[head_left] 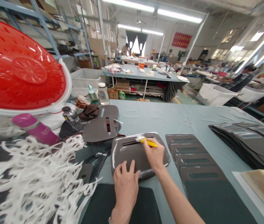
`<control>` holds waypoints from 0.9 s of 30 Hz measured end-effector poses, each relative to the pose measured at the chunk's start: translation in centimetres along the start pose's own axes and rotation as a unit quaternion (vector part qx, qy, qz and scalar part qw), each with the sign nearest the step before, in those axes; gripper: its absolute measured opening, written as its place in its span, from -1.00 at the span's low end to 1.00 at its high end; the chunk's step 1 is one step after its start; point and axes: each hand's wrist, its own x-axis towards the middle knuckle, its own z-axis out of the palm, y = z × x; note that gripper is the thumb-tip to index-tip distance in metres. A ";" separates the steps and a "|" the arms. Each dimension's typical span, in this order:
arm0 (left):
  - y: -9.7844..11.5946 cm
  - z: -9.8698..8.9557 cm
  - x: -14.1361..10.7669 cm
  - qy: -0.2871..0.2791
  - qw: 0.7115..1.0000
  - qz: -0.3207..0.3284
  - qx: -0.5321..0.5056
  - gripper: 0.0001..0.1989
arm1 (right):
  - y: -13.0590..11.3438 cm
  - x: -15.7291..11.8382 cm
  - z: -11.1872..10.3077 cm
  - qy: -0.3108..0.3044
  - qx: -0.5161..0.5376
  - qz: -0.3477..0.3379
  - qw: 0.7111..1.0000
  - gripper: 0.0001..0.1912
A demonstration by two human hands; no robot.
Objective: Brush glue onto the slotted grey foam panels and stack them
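My right hand [155,153] is closed round a yellow-handled brush [149,142], whose pale tip is at the slot near the top of a dark grey-brown rounded panel [132,154]. White streaks run along the panel's edges. My left hand [126,180] rests on the panel's near part with its fingers spread. Below it lies a dark sheet [101,202]. Right of the panel, several slotted dark pieces [185,149] overlap in a row.
White strips [36,177] heap at the left, beside a purple bottle [37,129] and a large red colander [29,68]. More cut pieces [99,129] lie behind the panel. A stack of dark panels [248,143] sits at the right. A person [241,79] is in the right background.
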 end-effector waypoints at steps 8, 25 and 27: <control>-0.5 -0.2 0.1 0.001 1.000 0.004 0.000 -0.64 | 1.6 1.8 1.3 -0.038 -0.049 -0.011 0.998 -0.79; 0.7 -0.7 1.7 -0.011 1.000 0.005 0.002 -0.69 | 7.6 1.6 -8.0 0.112 -0.109 0.050 0.987 -0.72; 2.4 -0.3 3.0 -0.035 0.998 0.002 -0.056 -0.70 | 9.1 2.0 -9.3 0.107 -0.102 0.060 0.987 -0.66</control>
